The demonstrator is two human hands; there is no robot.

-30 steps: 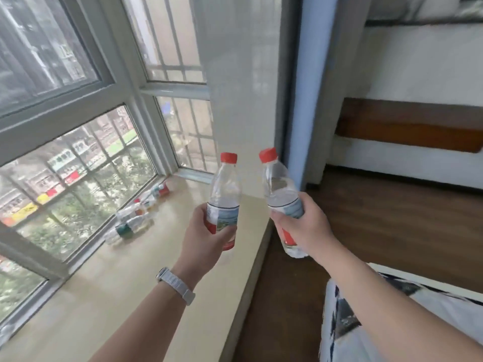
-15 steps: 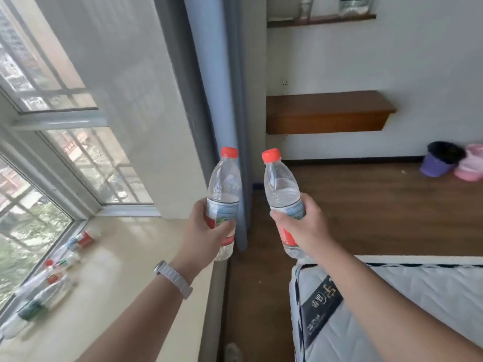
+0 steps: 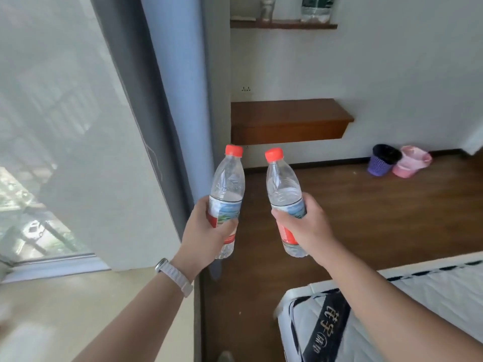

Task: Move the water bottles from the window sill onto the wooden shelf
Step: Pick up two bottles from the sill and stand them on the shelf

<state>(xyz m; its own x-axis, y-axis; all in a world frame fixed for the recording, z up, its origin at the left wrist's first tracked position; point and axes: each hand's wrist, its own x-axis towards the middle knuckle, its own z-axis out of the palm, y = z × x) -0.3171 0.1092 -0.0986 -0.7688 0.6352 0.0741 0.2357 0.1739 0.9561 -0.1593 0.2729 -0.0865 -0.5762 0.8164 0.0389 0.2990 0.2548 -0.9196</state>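
Observation:
My left hand grips a clear water bottle with a red cap and a red and blue label, held upright. My right hand grips a second bottle of the same kind, tilted slightly left. Both bottles are in the air over the wooden floor. The wooden shelf hangs on the white wall straight ahead, beyond the bottles, with nothing on its top. The cream window sill lies at the lower left under my left forearm.
A blue-grey curtain hangs left of the shelf. A higher thin shelf holds a jar and a bottle. A purple basket and pink basin sit on the floor at right. A mattress corner fills the lower right.
The view has swung right, from the window and the bottles lying on the sill toward the wall shelf. Both hands keep their bottles, now a little farther apart.

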